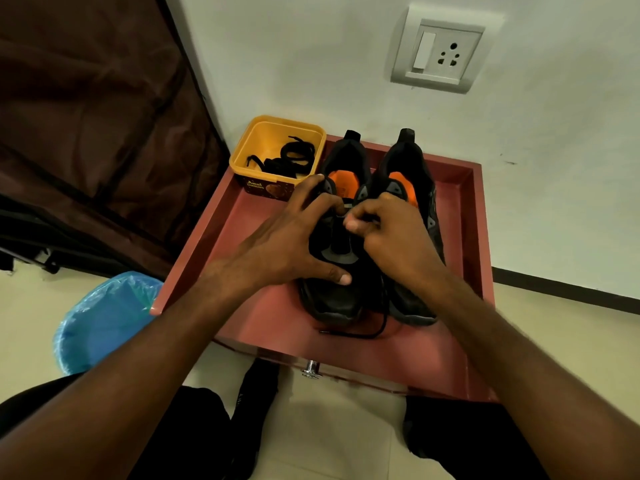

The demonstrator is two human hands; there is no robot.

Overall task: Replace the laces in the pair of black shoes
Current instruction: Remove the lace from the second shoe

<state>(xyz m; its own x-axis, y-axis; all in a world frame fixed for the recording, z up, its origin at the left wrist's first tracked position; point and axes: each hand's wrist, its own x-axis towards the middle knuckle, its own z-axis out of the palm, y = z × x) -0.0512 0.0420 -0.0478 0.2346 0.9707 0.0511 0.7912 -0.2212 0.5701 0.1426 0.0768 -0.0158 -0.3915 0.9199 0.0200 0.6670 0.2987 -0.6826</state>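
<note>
Two black shoes with orange insoles stand side by side in a reddish drawer (464,216), toes toward me. My left hand (291,244) grips the left shoe (332,299), fingers curled on its collar and thumb pressed on the toe area. My right hand (388,233) pinches a black lace at the upper eyelets of that shoe; the pinched part is mostly hidden by the fingers. The lace's loose end (363,332) trails off the toe onto the drawer floor. The right shoe (412,181) is partly covered by my right wrist. More black laces (287,157) lie in a yellow tub (273,133).
The yellow tub stands at the drawer's far left corner. A blue-lined bin (100,320) sits on the floor to the left. A dark cloth wardrobe (86,133) fills the left side. A wall socket (440,53) is above. The drawer's metal knob (311,368) faces my knees.
</note>
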